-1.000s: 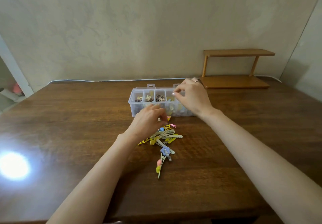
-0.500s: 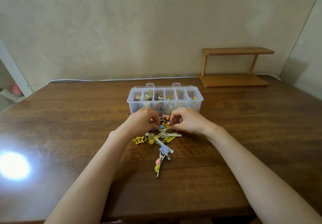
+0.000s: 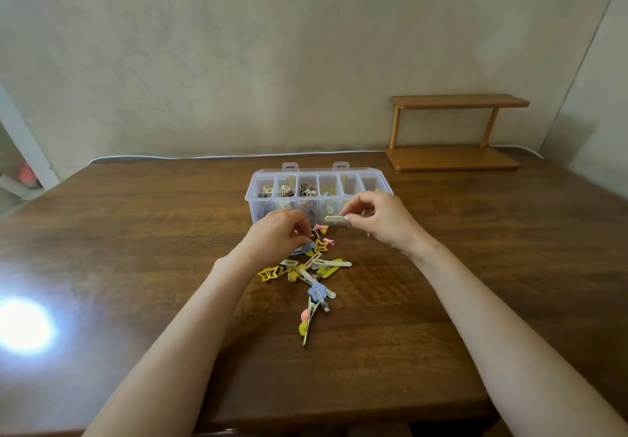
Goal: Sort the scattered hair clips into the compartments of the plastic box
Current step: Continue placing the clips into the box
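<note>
Lifted out of the pile since half a second ago, the right hand (image 3: 384, 222) pinches a cream bar clip (image 3: 334, 218) between thumb and forefinger, just in front of the clear compartment box (image 3: 268, 173). The left hand (image 3: 277, 234) curls over the scattered hair clips (image 3: 316, 273) on the wooden table (image 3: 136, 233); whether it grips one, I cannot tell.

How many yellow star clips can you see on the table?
2. One yellow star clip lies just right of the left hand; the other sits at the left edge of the pile. More may hide under the hand or pile.
</note>
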`<state>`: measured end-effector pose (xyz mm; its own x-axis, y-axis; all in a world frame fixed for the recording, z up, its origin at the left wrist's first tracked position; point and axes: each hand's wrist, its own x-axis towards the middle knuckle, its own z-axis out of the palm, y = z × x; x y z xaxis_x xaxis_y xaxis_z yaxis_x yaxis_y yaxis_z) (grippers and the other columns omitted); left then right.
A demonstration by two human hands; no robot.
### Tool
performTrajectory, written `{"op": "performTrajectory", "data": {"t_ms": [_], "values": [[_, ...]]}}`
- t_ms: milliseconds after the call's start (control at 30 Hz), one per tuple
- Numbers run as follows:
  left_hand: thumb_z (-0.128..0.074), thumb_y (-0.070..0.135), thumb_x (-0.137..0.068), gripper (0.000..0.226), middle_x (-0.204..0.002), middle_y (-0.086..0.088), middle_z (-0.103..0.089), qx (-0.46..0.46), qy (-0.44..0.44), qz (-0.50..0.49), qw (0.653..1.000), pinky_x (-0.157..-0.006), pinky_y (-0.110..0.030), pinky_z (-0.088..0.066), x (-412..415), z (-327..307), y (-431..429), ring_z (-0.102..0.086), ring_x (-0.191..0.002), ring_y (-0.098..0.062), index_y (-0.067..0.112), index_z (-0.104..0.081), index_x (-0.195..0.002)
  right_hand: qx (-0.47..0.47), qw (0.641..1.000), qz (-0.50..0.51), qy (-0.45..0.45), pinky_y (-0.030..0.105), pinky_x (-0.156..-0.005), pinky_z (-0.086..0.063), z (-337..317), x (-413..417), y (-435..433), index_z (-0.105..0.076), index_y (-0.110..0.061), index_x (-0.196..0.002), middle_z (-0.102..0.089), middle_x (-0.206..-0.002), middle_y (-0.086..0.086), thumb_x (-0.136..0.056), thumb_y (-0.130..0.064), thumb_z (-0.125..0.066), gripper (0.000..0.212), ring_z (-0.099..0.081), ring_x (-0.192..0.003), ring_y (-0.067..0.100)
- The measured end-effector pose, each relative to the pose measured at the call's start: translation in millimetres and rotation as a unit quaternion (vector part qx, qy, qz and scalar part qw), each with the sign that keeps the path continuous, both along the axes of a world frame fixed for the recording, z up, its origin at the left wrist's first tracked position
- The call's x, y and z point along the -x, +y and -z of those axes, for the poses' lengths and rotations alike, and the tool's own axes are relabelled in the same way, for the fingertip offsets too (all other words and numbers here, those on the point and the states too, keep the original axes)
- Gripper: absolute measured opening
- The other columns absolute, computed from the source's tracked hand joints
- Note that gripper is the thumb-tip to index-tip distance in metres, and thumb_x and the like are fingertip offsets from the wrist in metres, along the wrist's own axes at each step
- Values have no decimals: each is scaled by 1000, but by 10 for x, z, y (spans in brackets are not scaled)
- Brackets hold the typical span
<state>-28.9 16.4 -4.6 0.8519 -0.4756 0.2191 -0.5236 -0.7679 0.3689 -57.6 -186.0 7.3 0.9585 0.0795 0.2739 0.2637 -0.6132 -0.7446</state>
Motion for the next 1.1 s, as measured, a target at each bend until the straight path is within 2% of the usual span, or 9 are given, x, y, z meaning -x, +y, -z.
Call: {"op": "performTrajectory", "data": {"t_ms": [133, 267, 367, 433, 600, 767, 867, 967, 1100], "values": [[-64, 22, -86, 14, -105, 3, -58, -2, -4, 1, 1000, -75, -23, -44, -4, 4, -3, -53, -95, -12, 17, -61, -98, -72, 993, 64, -71, 12, -51, -47, -85, -2, -23, -72, -10, -97, -64, -77, -2, -90, -6, -60, 15, -59, -52, 2], [-64, 25, -86, 14, -104, 5, -55, -11, -6, 15, 1000, -73, -22, -43, 17, 26, -14, -49, -90, -8, 19, -61, -98, -71, 988, 81, -110, 17, -69, -56, -179, -61, 4, -67, -5, -111, -58, -99, 5, -93, 2, -49, 26, -66, -80, 12], [-64, 24, -85, 13, -106, 3, -57, -7, -10, 22, 1000, -78, -26, -48, 21, 33, -20, -49, -91, -9, 18, -61, -97, -28, 983, 110, -148, 13, -63, -54, -249, -149, 42, -69, -5, -104, -62, -94, 4, -87, 2, -60, 20, -62, -75, 8], [-64, 24, -85, 15, -107, 3, -57, -4, -12, 22, 1000, -80, -28, -49, 22, 29, -26, -48, -92, -9, 18, -62, -98, 4, 980, 121, -159, 11, -64, -48, -296, -229, 81, -66, -8, -93, -63, -89, 1, -82, -2, -68, 13, -59, -77, 9], [-64, 29, -85, 20, -108, 3, -54, -12, -12, 19, 1000, -81, -30, -48, 39, 40, -40, -45, -93, -9, 17, -62, -101, 69, 978, 119, -156, 29, -78, -51, -313, -477, 218, -69, -3, -84, -62, -95, 10, -82, 1, -64, 7, -60, -86, 19], [-64, 32, -85, 21, -110, 2, -53, -20, -12, 18, 1000, -81, -31, -48, 40, 54, -51, -43, -92, -8, 20, -62, -101, 163, 969, 97, -157, 28, -77, -43, -277, -607, 336, -71, -2, -87, -60, -99, 13, -85, -4, -63, 8, -58, -92, 25], [-64, 33, -85, 21, -109, 3, -52, -22, -12, 18, 1000, -77, -27, -45, 31, 61, -48, -41, -92, -7, 21, -63, -102, 231, 958, 77, -151, 34, -87, -40, -242, -583, 363, -73, -10, -91, -65, -101, 7, -89, -20, -60, 16, -57, -98, 23], [-64, 32, -84, 20, -108, 5, -51, -21, -12, 22, 999, -76, -26, -44, 26, 63, -51, -41, -93, -7, 21, -63, -101, 218, 953, 86, -193, 33, -82, -39, -191, -481, 303, -74, -14, -89, -68, -95, 4, -90, -23, -59, 17, -55, -92, 20], [-65, 29, -84, 17, -102, 7, -47, -24, -16, 25, 999, -75, -26, -44, 36, 57, -66, -41, -91, -7, 18, -63, -97, 152, 965, 59, -204, 29, -74, -47, -135, -294, 227, -72, -15, -86, -69, -87, 0, -88, -19, -62, 12, -56, -81, 12]]}}
